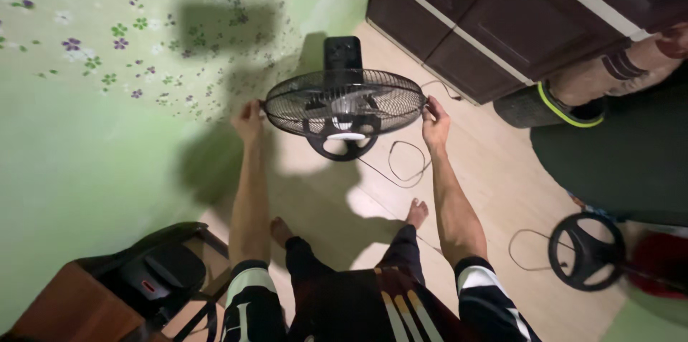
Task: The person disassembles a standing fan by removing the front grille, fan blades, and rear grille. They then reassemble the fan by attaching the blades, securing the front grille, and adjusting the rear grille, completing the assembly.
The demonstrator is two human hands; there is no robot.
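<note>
Black wire-guard fan [344, 102] stands on the floor [494, 170] between green wall [86, 148] and dark cabinet [487, 20]. Left hand [249, 118] and right hand [434, 120] grasp its guard rim at opposite edges.

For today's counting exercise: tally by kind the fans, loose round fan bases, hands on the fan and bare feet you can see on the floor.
Fans: 1
Loose round fan bases: 1
Hands on the fan: 2, left hand and right hand
Bare feet: 2, and
Total: 6
</note>
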